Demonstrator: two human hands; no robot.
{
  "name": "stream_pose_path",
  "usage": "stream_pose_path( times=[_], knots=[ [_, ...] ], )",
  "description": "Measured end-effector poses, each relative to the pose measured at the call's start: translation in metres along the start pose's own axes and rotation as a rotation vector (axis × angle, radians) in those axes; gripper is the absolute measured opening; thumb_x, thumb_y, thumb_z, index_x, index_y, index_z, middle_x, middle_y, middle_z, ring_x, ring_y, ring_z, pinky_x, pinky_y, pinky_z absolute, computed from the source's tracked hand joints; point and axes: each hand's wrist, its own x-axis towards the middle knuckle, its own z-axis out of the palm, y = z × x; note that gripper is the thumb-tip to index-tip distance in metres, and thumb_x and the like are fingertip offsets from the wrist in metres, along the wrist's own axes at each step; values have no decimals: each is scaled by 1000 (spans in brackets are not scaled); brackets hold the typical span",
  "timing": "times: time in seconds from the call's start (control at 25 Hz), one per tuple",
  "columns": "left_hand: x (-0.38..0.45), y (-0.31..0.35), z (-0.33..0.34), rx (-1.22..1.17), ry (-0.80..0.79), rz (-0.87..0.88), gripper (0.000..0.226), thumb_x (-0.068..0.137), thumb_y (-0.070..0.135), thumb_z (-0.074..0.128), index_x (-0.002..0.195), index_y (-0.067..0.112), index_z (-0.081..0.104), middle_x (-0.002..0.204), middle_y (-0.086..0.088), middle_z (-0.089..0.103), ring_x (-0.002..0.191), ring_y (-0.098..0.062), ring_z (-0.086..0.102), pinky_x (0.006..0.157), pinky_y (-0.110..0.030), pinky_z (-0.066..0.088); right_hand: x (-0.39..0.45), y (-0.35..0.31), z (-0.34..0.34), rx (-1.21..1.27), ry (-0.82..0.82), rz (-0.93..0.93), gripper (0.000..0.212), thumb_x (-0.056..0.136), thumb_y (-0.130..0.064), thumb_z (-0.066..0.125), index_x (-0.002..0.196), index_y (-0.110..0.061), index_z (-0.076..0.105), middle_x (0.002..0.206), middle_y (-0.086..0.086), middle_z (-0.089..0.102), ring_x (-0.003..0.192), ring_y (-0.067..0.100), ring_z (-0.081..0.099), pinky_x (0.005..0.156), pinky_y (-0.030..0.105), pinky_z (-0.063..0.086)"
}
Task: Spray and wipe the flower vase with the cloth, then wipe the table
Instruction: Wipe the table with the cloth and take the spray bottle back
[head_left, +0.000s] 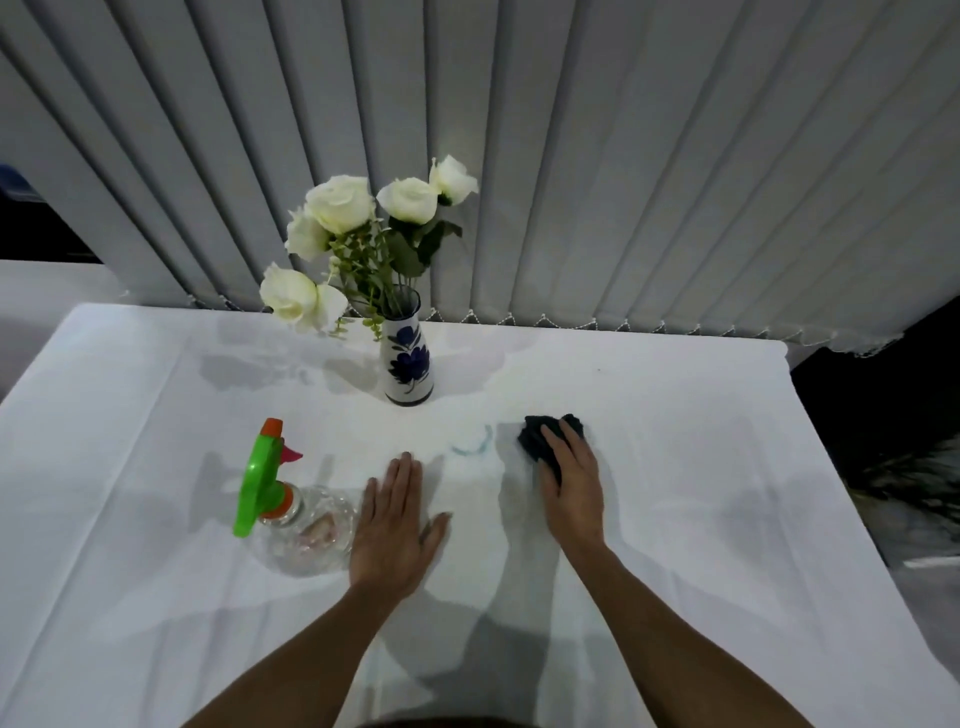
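Right hand (571, 480) lies palm down on a dark crumpled cloth (548, 434), fingers pressing it flat to the white-covered worktop (727, 467); a pressing hold, not a closed grip. Left hand (392, 525) is released, spread flat on the worktop covering, holding nothing.

Judged stage: worktop wiping under way; vase stands upright and untouched by either hand.

Blue-and-white flower vase (409, 361) with white roses (340, 202) stands beyond and between both hands, nearer the left of the cloth. A faint bluish wet mark (470, 447) lies just left of the cloth.

Spray bottle (291, 512), clear body and green trigger head, stands just beside the left hand on its outer side, close to touching.

Risks:
- Covering is loose fabric with creases. A hard sweep could drag it and rock the tall, top-heavy vase.
- A forward stroke of the cloth hand could strike the vase base.
- Left hand shifting outward could knock the bottle over.
- Wet patch may spread if the cloth is saturated.
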Motion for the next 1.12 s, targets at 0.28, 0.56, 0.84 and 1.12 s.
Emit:
stream_pose_path(
  times=[0.28, 0.56, 0.84, 1.12],
  knots=[
    [0, 1, -1, -19, -55, -39, 78, 98, 58, 28, 157, 8, 13, 166, -6, 7, 154, -19, 3, 123, -43, 8, 43, -24, 49, -258, -216, -298, 44, 99, -20, 49, 143, -20, 51, 157, 5, 40, 148, 30, 28, 117, 43, 35],
    [0, 1, -1, -13, -66, -53, 79, 98, 59, 26, 157, 9, 8, 167, -6, 2, 154, -16, -4, 123, -43, 6, 6, -43, 85, -263, -254, -428, 50, 94, -10, 55, 142, -23, 53, 156, 4, 42, 147, 31, 31, 118, 38, 30],
    [2, 1, -2, -100, -42, -39, 81, 96, 57, 34, 157, 10, 11, 167, -5, 5, 154, -16, -1, 123, -44, 4, 69, -20, 62, -284, -40, -67, 51, 89, -6, 53, 138, -18, 56, 153, 11, 44, 136, 38, 38, 111, 54, 37],
    [2, 0, -1, -126, -11, -43, 80, 93, 52, 44, 155, 5, 22, 165, -8, 16, 153, -19, 8, 123, -46, 11, 69, -32, 85, -334, -181, -670, 47, 89, -9, 53, 134, -19, 60, 147, 13, 52, 133, 34, 44, 108, 47, 40]
  ],
)
